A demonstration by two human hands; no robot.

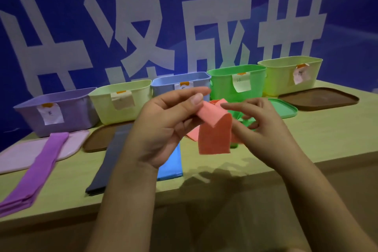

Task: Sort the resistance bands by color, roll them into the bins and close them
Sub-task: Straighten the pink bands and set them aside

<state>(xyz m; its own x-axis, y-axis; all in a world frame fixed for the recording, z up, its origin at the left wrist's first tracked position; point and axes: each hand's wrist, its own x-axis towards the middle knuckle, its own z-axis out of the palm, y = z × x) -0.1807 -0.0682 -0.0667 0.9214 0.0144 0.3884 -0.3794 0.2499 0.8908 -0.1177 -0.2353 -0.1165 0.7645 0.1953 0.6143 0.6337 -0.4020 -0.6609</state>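
- Pinching one end of the coral band (213, 129), the left hand (163, 127) has its thumb and forefinger closed as a grip on the strip above the counter (306, 139); the strip arches over and its free end hangs down.
- Beside it, the right hand (259, 122) has its fingers loosely curled next to the draped part of the coral band; I cannot tell whether its grip has hold of the strip.
- Flat on the counter lie a purple band (38, 170) partly across a pink lid (18, 155), a dark navy band (110, 161) and a blue band (170, 163), the last mostly hidden by the left wrist.
- A green band (246, 119) shows behind the right hand, crumpled.
- Along the back stand five open bins with paper labels: purple bin (67, 112), pale yellow bin (120, 104), blue bin (180, 84), green bin (237, 82), second yellow bin (290, 75).
- Two brown lids (319, 98) (98, 139) and a green lid (286, 108) lie flat in front of the bins.
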